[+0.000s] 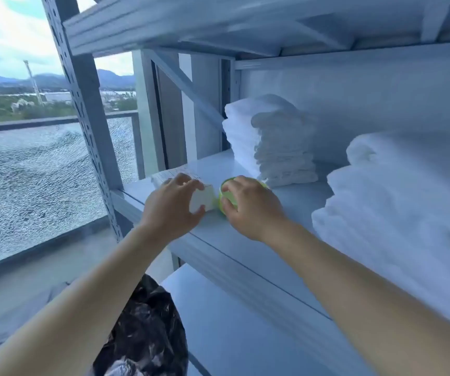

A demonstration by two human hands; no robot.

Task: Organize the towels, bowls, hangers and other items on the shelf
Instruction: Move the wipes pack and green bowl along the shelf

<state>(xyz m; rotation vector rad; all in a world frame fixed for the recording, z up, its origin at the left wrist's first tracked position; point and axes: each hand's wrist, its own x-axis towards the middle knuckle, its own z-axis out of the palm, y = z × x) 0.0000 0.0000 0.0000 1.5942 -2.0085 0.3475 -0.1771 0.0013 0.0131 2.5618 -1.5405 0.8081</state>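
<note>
On the white metal shelf [294,202], my left hand [171,210] grips a small white box [203,200] near the front left corner. Right beside it my right hand [251,207] curls over a lime-green round bowl [227,196], most of which is hidden under my fingers. Behind the bowl stands a tall stack of folded white towels [275,142]. A larger pile of white towels [397,213] fills the right side of the shelf.
A perforated grey upright [82,104] frames the shelf's left side, with a cracked glass railing [34,180] beyond it. A lower shelf board [240,329] sits below, and a black plastic bag [148,329] lies under my left forearm. Another shelf [218,25] hangs overhead.
</note>
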